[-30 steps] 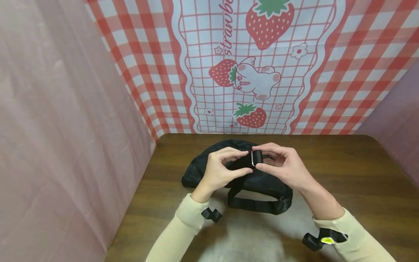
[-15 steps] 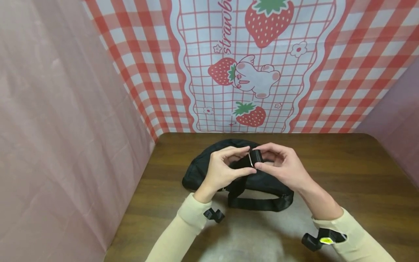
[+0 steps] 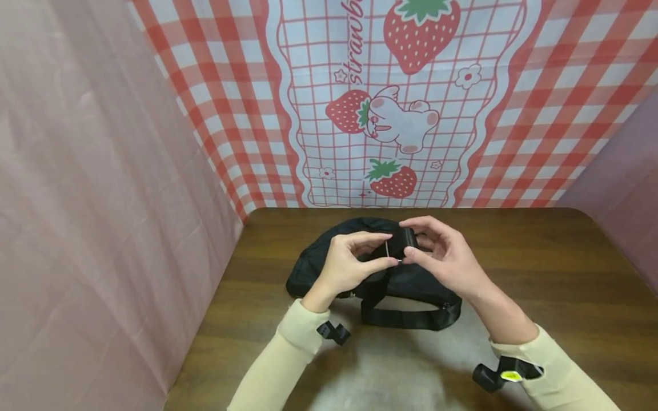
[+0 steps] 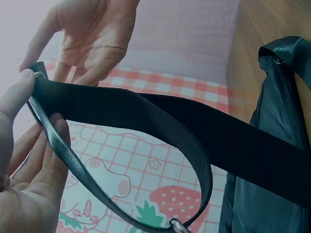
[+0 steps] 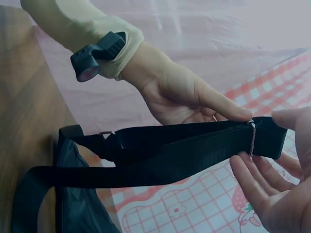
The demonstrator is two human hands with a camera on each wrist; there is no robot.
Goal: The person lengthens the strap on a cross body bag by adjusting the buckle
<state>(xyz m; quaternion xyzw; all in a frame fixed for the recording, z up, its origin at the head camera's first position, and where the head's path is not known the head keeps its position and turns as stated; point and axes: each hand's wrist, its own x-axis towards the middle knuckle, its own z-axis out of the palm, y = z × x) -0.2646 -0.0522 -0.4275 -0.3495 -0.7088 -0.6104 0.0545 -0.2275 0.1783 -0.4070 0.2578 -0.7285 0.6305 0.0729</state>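
Observation:
A black sling bag (image 3: pixel 319 257) lies on the table with its strap raised toward me. My left hand (image 3: pixel 341 265) pinches the strap at a thin metal slider buckle (image 5: pixel 252 138), thumb on one edge and fingers on the other. Just right of the buckle, my right hand (image 3: pixel 454 260) pinches the folded end of the black strap (image 4: pixel 112 104) between thumb and fingers. In the left wrist view the strap runs doubled back to the bag, and a second metal fitting (image 4: pixel 179 225) shows on the hanging loop. Fingers partly cover the buckle in the head view.
The wooden table (image 3: pixel 540 274) reaches back to a red-and-white checked cloth (image 3: pixel 216 114) with strawberry prints. Pink curtain (image 3: pixel 103 200) hangs at the left side. A strap loop (image 3: pixel 401 319) of the bag lies in front of it on the table.
My right hand has shifted slightly right and up with the strap fold, while the buckle has moved a little left. More strap now shows between the buckle and the fold.

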